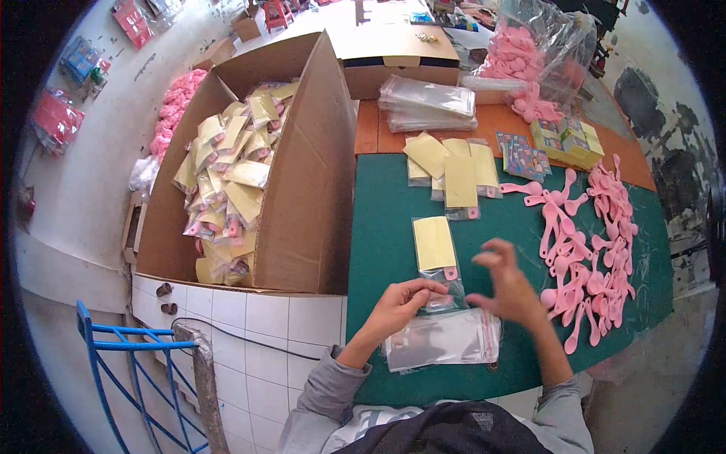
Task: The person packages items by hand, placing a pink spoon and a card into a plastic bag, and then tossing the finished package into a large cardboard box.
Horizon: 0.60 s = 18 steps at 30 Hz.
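Observation:
My left hand (pixel 408 304) pinches the near end of a clear plastic bag (pixel 440 291) lying on the green table. Inside that bag are a pale yellow card (pixel 435 244) and a pink spoon, of which only the handle end (pixel 451 272) shows. To the right, my right hand (pixel 508 286) is raised with thumb and fingers apart, holding nothing. Just below both hands lies a stack of clear plastic bags (pixel 435 344). Many loose pink spoons (pixel 575 265) are heaped right of my right hand. Beyond the bag lie several filled bags with yellow cards (pixel 460 181).
A tall cardboard box (pixel 306 174) full of packed bags stands left of the green table (pixel 386 250). Behind are printed cards (pixel 525 157), yellow card stacks (pixel 567 142), more clear bags (pixel 427 102) and a sack of pink spoons (pixel 522 57). A blue metal frame (pixel 136 333) stands lower left.

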### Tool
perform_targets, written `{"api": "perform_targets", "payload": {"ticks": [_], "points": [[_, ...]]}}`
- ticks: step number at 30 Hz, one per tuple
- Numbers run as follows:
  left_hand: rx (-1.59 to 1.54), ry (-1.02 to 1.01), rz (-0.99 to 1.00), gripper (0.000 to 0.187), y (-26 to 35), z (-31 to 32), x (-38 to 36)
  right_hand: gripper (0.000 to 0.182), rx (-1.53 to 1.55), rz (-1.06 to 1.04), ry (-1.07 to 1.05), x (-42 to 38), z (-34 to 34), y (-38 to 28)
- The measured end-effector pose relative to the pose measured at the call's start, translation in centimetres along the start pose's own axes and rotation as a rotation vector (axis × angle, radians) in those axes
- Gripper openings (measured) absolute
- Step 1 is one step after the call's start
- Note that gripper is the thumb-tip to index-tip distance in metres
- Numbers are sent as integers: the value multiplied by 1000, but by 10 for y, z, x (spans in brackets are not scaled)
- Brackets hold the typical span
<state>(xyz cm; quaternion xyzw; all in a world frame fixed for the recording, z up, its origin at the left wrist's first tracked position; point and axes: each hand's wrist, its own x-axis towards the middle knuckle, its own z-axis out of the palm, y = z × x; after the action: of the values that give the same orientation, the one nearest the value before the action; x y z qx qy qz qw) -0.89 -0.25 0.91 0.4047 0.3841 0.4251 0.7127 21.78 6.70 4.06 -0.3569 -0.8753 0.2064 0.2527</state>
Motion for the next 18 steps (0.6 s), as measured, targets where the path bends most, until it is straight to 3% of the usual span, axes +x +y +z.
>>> {"api": "perform_targets", "payload": {"ticks": [5, 7, 10, 13, 16, 18], "points": [[34, -109, 4, 28, 1, 1, -8, 25, 202, -76, 28, -8, 42, 0], [57, -164, 10, 31, 2, -2, -11, 25, 238, -34, 36, -12, 44, 5], [-131, -82, -56, 31, -1, -4, -15, 25, 264, -13, 57, -13, 39, 9], [379, 176, 31, 27, 6, 10, -7, 23, 297, 13, 69, -10, 33, 6], [826, 151, 317, 18, -7, 6, 0, 20, 309, 82, 39, -12, 34, 5], [753, 184, 246, 16, -11, 6, 1, 17, 368, 167, 12, -12, 33, 5]]}}
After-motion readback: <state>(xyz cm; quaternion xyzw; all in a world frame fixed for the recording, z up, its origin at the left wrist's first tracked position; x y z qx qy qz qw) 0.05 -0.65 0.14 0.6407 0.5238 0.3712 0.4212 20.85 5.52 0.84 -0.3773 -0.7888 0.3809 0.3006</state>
